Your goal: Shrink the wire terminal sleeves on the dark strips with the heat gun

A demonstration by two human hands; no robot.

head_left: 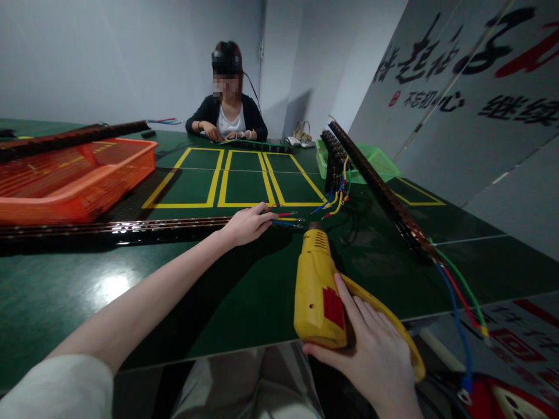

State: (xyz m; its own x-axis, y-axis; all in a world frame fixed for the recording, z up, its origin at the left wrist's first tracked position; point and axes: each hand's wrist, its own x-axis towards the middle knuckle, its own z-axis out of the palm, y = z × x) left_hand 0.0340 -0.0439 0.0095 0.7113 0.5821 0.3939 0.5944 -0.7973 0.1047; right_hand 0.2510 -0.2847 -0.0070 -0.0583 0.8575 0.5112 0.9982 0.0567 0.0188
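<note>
Poss. burn or scorch if gun's on (can't tell).
Strip (pixel 131 228) flat on desk (pixel 244 314), may shift if tugged; L hand (pixel 244 226), fingers clamped on its wires (pixel 286 219) by the lugs, skin at risk from stray heat; heat gun (pixel 317 285) nozzle near lugs, insulation may char if aim drifts; R hand (pixel 378 346), fingers wrapped round gun.

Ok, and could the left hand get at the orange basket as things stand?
Probably yes: the left hand would first have to leave the coloured wires, but the long dark strip between it and the orange basket lies low and looks easy to reach over.
</note>
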